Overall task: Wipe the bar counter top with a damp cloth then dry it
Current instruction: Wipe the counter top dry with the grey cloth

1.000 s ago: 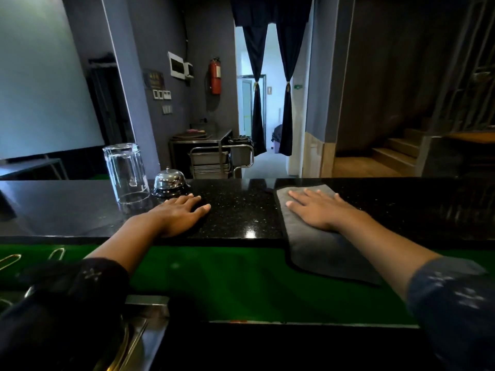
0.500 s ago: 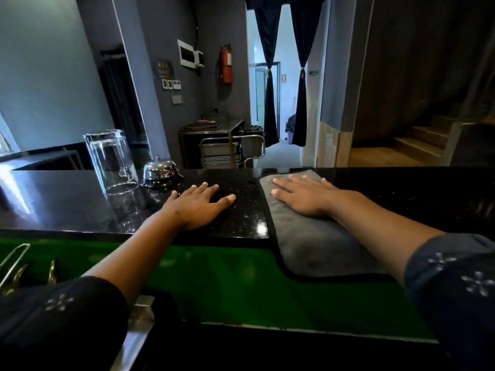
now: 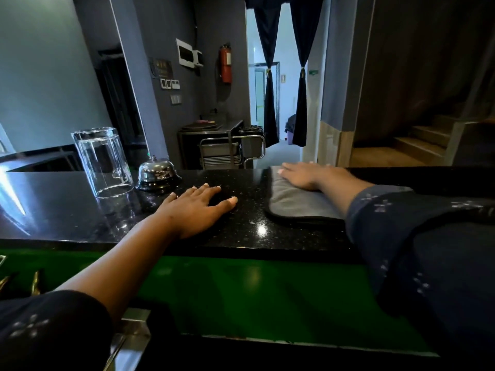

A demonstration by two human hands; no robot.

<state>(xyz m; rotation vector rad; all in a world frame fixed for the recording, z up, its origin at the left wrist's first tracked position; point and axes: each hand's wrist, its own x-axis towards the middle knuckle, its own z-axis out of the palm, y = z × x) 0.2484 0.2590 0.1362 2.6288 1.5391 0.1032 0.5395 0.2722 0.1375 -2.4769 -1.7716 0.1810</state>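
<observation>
While right hand [image 3: 308, 176] presses grey cloth [image 3: 292, 199] at counter [image 3: 249, 223] far edge, fingers flat | left hand [image 3: 197, 208] flat; fingers spread

The room is dim, lit mostly by daylight from the doorway [image 3: 278, 103] beyond the counter [image 3: 241, 223]. Glare spots shine on the counter's glossy black top. Wide-angle distortion bends the walls near the frame edges, with slight softness throughout.
</observation>
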